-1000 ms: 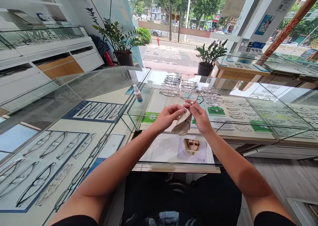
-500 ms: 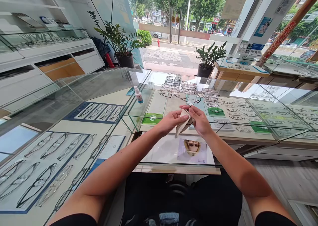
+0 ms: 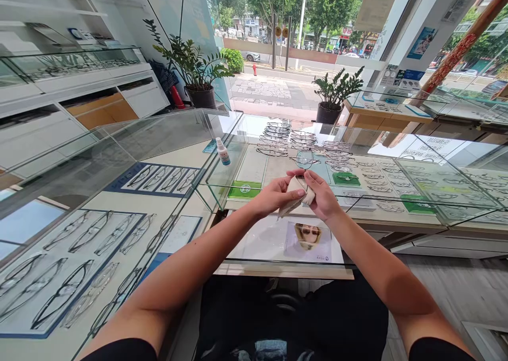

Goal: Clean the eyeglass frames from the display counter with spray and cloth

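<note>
A beige lens cloth (image 3: 291,205) with a zigzag edge is bunched between my two hands above the glass counter. My left hand (image 3: 275,196) pinches it, thumb pressed flat on top. My right hand (image 3: 323,198) is closed at the other side, fingers against the cloth and around a pair of eyeglasses (image 3: 305,160). One round clear lens of the glasses sticks up beyond my fingertips; the rest is hidden by the cloth and fingers. A small white spray bottle (image 3: 223,152) stands on the counter, left of and beyond my hands.
Glass display cases (image 3: 214,186) surround me on the left and front, with rows of spectacle frames (image 3: 273,136) ahead. Green cases (image 3: 346,179) and a poster (image 3: 307,240) lie by my hands. Two potted plants (image 3: 331,93) stand near the window.
The cloth has been folded over further and now covers more between my hands. My left thumb has shifted onto it. The spray bottle stays put.
</note>
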Demonstrator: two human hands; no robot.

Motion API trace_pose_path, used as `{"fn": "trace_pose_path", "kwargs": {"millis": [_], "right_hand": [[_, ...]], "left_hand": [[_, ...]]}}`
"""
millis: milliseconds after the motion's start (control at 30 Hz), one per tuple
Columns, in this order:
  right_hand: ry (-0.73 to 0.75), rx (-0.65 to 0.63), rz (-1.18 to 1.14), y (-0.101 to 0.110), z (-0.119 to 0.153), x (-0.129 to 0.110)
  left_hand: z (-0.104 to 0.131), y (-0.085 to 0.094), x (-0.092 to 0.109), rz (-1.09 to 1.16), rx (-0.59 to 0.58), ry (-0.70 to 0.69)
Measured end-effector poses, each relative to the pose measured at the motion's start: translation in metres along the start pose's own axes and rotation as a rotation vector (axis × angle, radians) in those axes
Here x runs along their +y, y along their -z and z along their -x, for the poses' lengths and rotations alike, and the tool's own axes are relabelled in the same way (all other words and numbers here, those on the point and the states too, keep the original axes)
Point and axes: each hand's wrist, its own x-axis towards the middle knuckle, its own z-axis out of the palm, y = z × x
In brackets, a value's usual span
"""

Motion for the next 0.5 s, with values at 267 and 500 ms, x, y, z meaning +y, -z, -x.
{"fn": "trace_pose_path", "kwargs": {"millis": [267, 500], "right_hand": [[0.042, -0.001, -0.058, -0.006, -0.001, 0.005], [0.076, -0.028, -0.015, -0.013, 0.003, 0.002]], "left_hand": [[-0.005, -0.012, -0.014, -0.064, 0.217, -0.148], [-0.006, -0.013, -0.015, -0.084, 0.296, -0.193]]}}
